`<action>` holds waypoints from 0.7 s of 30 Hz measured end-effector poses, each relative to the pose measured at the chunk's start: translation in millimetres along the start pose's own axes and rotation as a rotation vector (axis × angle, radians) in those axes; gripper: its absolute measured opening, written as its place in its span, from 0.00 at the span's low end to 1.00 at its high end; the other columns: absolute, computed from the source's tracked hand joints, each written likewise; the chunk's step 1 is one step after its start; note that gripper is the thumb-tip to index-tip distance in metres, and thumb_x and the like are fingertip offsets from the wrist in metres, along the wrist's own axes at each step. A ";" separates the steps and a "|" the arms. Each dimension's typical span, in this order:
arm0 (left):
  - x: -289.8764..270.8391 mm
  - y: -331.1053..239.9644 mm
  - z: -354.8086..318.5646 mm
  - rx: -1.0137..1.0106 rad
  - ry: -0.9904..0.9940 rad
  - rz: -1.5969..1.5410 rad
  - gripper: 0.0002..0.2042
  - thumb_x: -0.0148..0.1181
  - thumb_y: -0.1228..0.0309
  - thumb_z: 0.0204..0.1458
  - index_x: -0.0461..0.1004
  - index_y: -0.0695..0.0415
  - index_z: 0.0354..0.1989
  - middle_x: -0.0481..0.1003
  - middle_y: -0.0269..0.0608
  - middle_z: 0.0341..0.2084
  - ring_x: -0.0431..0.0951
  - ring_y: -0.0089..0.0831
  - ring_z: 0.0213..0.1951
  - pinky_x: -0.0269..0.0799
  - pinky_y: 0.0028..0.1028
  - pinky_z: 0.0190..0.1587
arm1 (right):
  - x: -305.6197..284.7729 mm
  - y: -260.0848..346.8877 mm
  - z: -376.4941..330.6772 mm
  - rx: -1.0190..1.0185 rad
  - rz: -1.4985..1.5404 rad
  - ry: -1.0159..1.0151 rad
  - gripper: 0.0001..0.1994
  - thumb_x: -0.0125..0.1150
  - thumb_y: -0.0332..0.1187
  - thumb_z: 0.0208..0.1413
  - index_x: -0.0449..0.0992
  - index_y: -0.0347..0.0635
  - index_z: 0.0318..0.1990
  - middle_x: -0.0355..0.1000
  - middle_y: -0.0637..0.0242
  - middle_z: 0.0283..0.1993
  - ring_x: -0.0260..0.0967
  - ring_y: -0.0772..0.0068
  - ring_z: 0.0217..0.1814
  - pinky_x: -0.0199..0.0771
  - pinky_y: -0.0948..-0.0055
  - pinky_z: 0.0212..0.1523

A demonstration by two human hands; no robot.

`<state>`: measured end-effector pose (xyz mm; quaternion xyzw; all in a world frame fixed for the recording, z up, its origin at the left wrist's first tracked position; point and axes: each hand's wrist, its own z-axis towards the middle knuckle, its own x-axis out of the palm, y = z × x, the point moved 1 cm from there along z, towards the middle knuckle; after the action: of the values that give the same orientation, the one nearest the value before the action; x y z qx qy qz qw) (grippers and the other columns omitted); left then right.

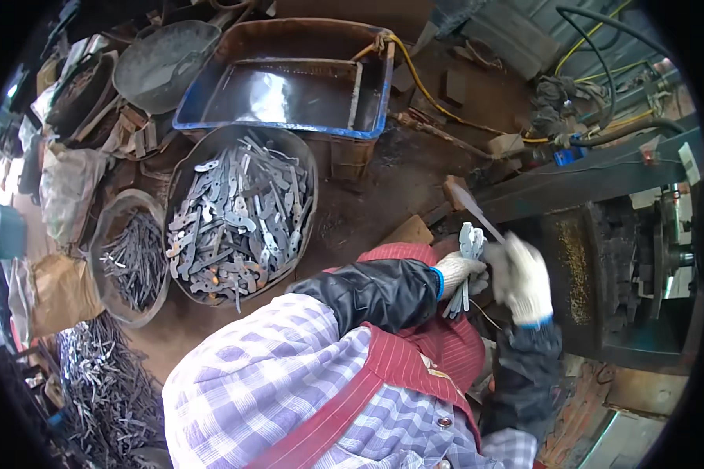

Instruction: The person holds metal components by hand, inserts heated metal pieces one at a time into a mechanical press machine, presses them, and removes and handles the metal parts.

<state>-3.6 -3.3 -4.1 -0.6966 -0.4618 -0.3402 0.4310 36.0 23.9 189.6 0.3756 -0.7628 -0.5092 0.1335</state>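
My left hand [455, 272], in a white knit glove, is closed around a small bundle of flat grey metal pieces [470, 241] with shaped, notched ends. Their tips stick out above and below the fist. Close beside it on the right, my right hand [526, 285], gloved the same way, grips a long pale metal strip [478, 211] that points up and left. This strip and the right fingers are smeared by motion. To the left stands a wide round tub [314, 205] heaped with similar notched metal pieces.
A blue-rimmed bin [281, 127] with dark, shiny contents stands beyond the tub. Left are a smaller basin [102, 289] of thin strips and a heap of metal scraps [105, 383]. A machine [630, 266] with a dark bed is at right; hoses [618, 129] run behind it.
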 end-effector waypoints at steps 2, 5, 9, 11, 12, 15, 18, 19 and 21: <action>-25.7 14.1 26.7 0.124 0.092 0.188 0.12 0.57 0.69 0.53 0.70 0.60 0.43 0.75 0.45 0.33 0.77 0.33 0.30 0.76 0.32 0.34 | 51.7 22.4 43.9 -0.027 -0.001 0.186 0.22 0.49 0.49 0.61 0.75 0.35 0.41 0.69 0.70 0.24 0.63 0.77 0.20 0.62 0.77 0.21; 6.9 -5.4 -18.5 0.477 0.406 0.564 0.14 0.57 0.64 0.55 0.71 0.57 0.45 0.75 0.42 0.37 0.74 0.31 0.36 0.72 0.30 0.43 | 104.1 43.5 89.1 -0.021 0.243 0.349 0.25 0.46 0.50 0.63 0.74 0.33 0.47 0.73 0.66 0.34 0.70 0.72 0.29 0.72 0.74 0.31; -7.8 -0.3 -18.0 0.007 0.178 0.134 0.14 0.56 0.66 0.55 0.69 0.59 0.47 0.74 0.43 0.39 0.74 0.34 0.40 0.71 0.31 0.47 | 131.5 32.2 93.4 -0.075 0.247 0.347 0.23 0.49 0.48 0.62 0.73 0.33 0.47 0.73 0.65 0.35 0.71 0.72 0.31 0.74 0.73 0.33; -18.6 -1.4 -13.5 -0.035 0.120 0.079 0.14 0.56 0.67 0.55 0.68 0.60 0.48 0.74 0.44 0.40 0.74 0.35 0.42 0.71 0.32 0.49 | 115.4 14.2 67.6 -0.232 -0.003 0.351 0.21 0.55 0.44 0.59 0.73 0.35 0.50 0.74 0.64 0.36 0.72 0.73 0.33 0.75 0.73 0.36; -22.4 -8.1 -7.0 -0.061 0.117 0.063 0.15 0.56 0.68 0.56 0.67 0.61 0.48 0.73 0.44 0.41 0.74 0.35 0.43 0.70 0.32 0.50 | 92.4 8.9 49.9 -0.273 -0.048 0.214 0.19 0.58 0.40 0.57 0.73 0.36 0.51 0.75 0.65 0.34 0.73 0.75 0.34 0.74 0.75 0.36; -31.2 -15.9 17.0 -0.122 0.112 -0.009 0.15 0.55 0.69 0.56 0.66 0.62 0.49 0.73 0.45 0.43 0.74 0.37 0.46 0.70 0.33 0.53 | 19.0 -42.2 16.2 -0.380 -0.148 -0.364 0.18 0.58 0.45 0.55 0.77 0.41 0.45 0.77 0.64 0.35 0.74 0.75 0.37 0.73 0.74 0.40; -16.6 -6.9 25.0 -0.156 0.052 -0.062 0.13 0.52 0.71 0.57 0.65 0.64 0.48 0.72 0.47 0.42 0.74 0.40 0.45 0.71 0.36 0.53 | -55.5 -114.7 -49.5 -0.218 0.184 -0.680 0.18 0.57 0.41 0.59 0.73 0.35 0.48 0.73 0.68 0.30 0.69 0.79 0.27 0.71 0.79 0.29; 12.0 -7.6 7.7 -0.110 -0.025 -0.060 0.11 0.50 0.71 0.58 0.66 0.65 0.45 0.73 0.48 0.41 0.76 0.42 0.42 0.73 0.39 0.51 | -67.4 -130.9 -81.4 -0.234 0.433 -0.712 0.17 0.57 0.41 0.58 0.73 0.34 0.46 0.72 0.69 0.30 0.68 0.79 0.27 0.72 0.77 0.29; 9.3 -4.3 10.2 -0.119 -0.049 -0.002 0.11 0.51 0.71 0.58 0.66 0.63 0.47 0.73 0.47 0.40 0.76 0.40 0.42 0.75 0.38 0.48 | -88.6 -189.7 -130.8 -0.110 0.606 -0.921 0.15 0.57 0.40 0.59 0.74 0.35 0.44 0.71 0.69 0.30 0.67 0.78 0.28 0.72 0.76 0.28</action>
<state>-3.7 10.1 1.2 -0.7286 -0.4519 -0.3505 0.3769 256.0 -39.6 97.4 -0.1294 -0.7885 -0.5988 -0.0540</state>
